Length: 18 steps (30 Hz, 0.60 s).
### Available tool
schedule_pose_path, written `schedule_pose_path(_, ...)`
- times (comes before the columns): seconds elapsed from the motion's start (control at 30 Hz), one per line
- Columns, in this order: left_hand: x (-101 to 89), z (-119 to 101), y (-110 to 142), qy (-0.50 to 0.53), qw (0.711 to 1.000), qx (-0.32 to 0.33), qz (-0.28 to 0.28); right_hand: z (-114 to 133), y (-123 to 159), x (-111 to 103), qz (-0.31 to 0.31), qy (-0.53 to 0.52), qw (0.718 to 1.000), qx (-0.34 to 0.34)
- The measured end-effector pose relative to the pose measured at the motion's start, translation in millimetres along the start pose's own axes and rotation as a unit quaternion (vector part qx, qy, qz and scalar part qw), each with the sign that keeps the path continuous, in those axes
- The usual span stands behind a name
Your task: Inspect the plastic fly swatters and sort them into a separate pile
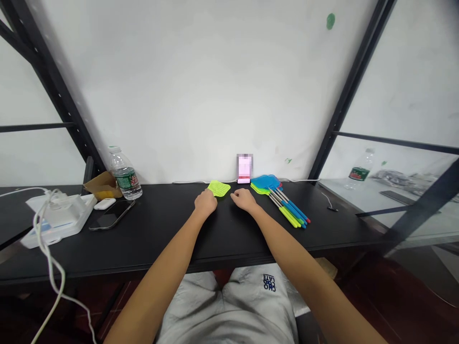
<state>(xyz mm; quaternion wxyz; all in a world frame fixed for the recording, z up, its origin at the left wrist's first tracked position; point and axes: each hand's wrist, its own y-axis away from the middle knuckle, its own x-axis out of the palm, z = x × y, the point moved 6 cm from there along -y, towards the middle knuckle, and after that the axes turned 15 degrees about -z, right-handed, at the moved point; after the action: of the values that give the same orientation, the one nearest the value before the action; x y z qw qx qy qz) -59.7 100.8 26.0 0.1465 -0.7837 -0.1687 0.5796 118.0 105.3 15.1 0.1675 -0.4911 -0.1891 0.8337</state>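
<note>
Two bare hands reach over a long black tabletop [161,229], close to its far edge, where it meets a white wall [215,86]. The left hand [205,202] is folded into a fist, knuckles up, around the near end of a bright yellow-green plastic flyswatter with a flat, perforated, squarish head [219,188]. The head juts out beyond the fist toward the far edge; any stem or grip is hidden by the hand. The right hand [244,198] is just beside it, separated by a narrow gap, its back upward and fingers curled under. Its palm side is out of sight, so I cannot tell how tightly it is closed or whether it holds anything.

To the right of that hand, a fanned pile of blue and yellow-green flyswatters with silvery metal stems [279,198] lies with heads toward the far edge and coloured grips slanting toward the near right corner. Between the right hand and the wall, a smartphone with a lit pinkish screen [244,168] stands upright at the far edge.

Toward the table's left end are a clear plastic water bottle with a green label [125,176], an open brown cardboard box [103,185], a small white rounded case [104,204], a dark smartphone lying flat [112,214], and white plugs and cables [64,210].
</note>
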Motion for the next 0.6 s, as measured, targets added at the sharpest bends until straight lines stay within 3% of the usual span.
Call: schedule_pose_path(0.6,4.7,-14.9,4.4,0.021,0.996,0.088,-0.003,-0.5,0.5,0.3,0.014,-0.008,1.0,0.001)
